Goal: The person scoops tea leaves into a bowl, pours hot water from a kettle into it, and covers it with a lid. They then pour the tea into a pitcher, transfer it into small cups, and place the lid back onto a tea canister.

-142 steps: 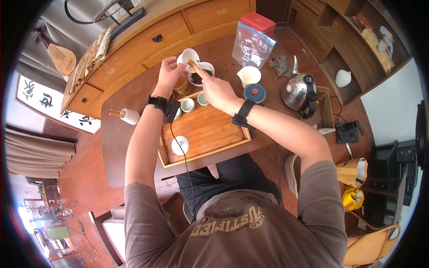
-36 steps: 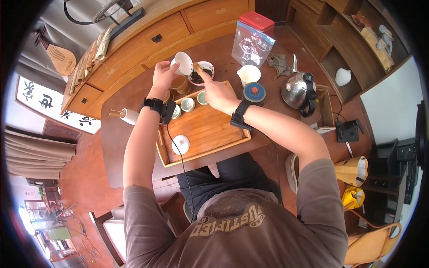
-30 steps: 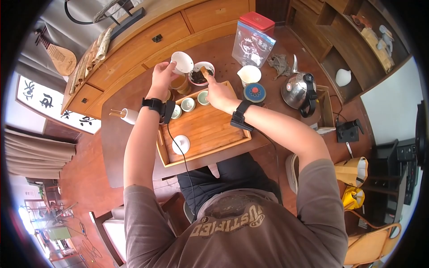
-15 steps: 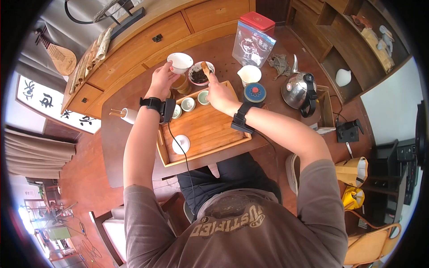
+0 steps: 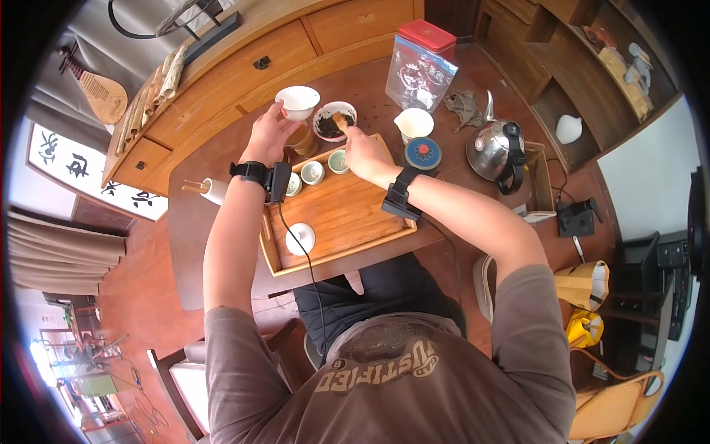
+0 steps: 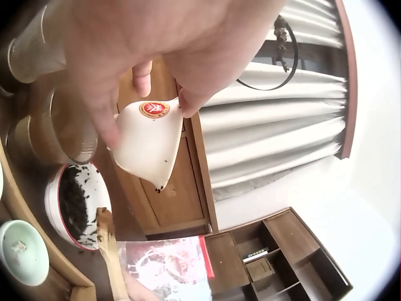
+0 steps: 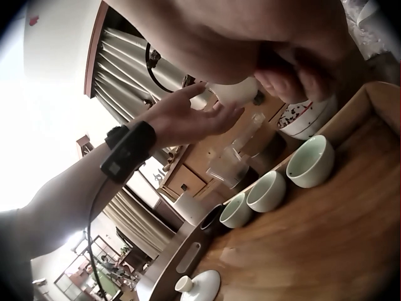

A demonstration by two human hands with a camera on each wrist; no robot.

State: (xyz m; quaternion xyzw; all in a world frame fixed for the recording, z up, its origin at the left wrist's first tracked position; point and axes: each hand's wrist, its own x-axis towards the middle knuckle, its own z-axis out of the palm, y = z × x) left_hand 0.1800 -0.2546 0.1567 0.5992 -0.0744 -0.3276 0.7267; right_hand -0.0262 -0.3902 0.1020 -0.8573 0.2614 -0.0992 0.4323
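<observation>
The left hand pinches a white bowl by its rim, up to the left of a red-rimmed bowl. In the left wrist view the white bowl shows a red and gold mark and a few dark bits at its edge. The red-rimmed bowl holds dark leaves, some stuck to its inner wall. Between its fingers the right hand grips a wooden scoop, whose tip is over the leaves. In the right wrist view the right hand has curled fingers; the scoop is hidden there.
A wooden tray carries small green cups and a white lid. To the right stand a white pitcher, a blue lid, a steel kettle and a plastic bag. Glass vessels stand beside the red-rimmed bowl.
The white bowl has tipped from its tilt over the red-rimmed bowl to more upright, farther left. The scoop has moved from the white bowl's edge down to the red-rimmed bowl.
</observation>
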